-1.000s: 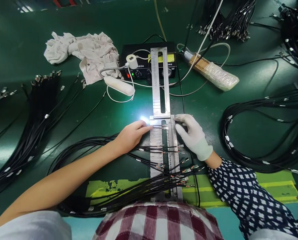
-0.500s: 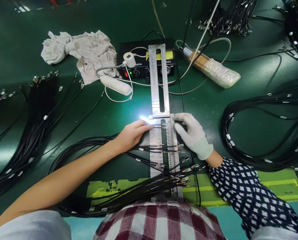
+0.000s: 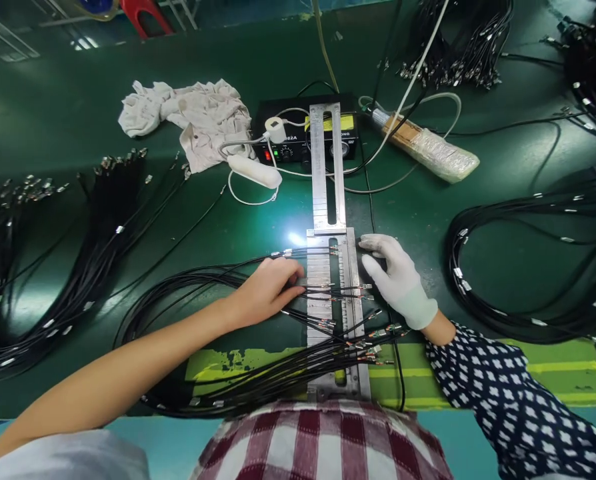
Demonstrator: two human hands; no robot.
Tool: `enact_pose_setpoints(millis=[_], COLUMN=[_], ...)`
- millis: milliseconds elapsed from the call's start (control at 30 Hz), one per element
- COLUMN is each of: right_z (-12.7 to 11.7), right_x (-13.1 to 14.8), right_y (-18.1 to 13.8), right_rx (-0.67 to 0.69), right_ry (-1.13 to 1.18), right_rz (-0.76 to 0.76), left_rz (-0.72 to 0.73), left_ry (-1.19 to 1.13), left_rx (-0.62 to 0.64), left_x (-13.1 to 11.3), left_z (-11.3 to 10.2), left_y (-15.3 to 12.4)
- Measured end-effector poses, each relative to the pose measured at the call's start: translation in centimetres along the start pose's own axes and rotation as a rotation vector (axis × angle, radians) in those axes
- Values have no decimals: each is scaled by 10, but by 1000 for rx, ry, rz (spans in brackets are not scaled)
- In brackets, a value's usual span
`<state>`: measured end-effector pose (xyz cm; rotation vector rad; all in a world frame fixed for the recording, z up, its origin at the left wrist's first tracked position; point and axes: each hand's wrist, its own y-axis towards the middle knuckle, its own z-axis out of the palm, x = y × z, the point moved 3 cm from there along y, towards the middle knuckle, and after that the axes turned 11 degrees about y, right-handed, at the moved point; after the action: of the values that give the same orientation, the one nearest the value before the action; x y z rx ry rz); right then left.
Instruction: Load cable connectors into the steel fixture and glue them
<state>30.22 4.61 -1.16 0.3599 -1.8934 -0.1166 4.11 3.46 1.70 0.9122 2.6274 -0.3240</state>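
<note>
A long metal jig (image 3: 321, 270) with comb slots lies on the green bench in front of me. Several black cables (image 3: 238, 280) with metal terminals cross it from the left. My bare left hand (image 3: 271, 288) sits at the jig's left edge, with bent fingers pinched on a cable pair (image 3: 338, 291) laid across the comb. Two other cables (image 3: 303, 252) rest in slots just beyond it. My gloved right hand (image 3: 398, 277) lies on the bench against the jig's right side, fingers loosely flat over a dark patch, holding nothing I can see.
A black control box (image 3: 288, 137) with a red light stands behind the jig, with a white rag (image 3: 198, 117), a small white lamp (image 3: 254, 171) and a wrapped tool (image 3: 431, 148) nearby. Cable bundles lie at left (image 3: 93, 247), right (image 3: 528, 267) and far back (image 3: 453, 53).
My left hand has drawn back toward me from the two far cables to the nearer pair on the comb. The far cables stay in their slots. My right hand has barely moved.
</note>
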Motion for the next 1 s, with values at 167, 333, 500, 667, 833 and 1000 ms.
enact_pose_setpoints(millis=[167, 333, 500, 667, 833, 1000], right_z=[2, 2, 2, 2, 3, 3], right_x=[0, 1, 3, 5, 4, 3], right_y=[-1, 2, 2, 4, 3, 3], right_rx=[-7, 2, 9, 24, 27, 29], right_ry=[-19, -24, -30, -36, -31, -37], right_rz=[29, 43, 66, 68, 60, 60], left_rz=[-54, -49, 165, 289, 326, 344], left_ry=[-247, -265, 16, 107, 82, 126], left_rx=[75, -155, -289, -307, -337, -315], left_x=[4, 14, 17, 21, 19, 20], left_z=[2, -1, 4, 2, -3, 2], left_y=[-4, 8, 24, 30, 29, 35])
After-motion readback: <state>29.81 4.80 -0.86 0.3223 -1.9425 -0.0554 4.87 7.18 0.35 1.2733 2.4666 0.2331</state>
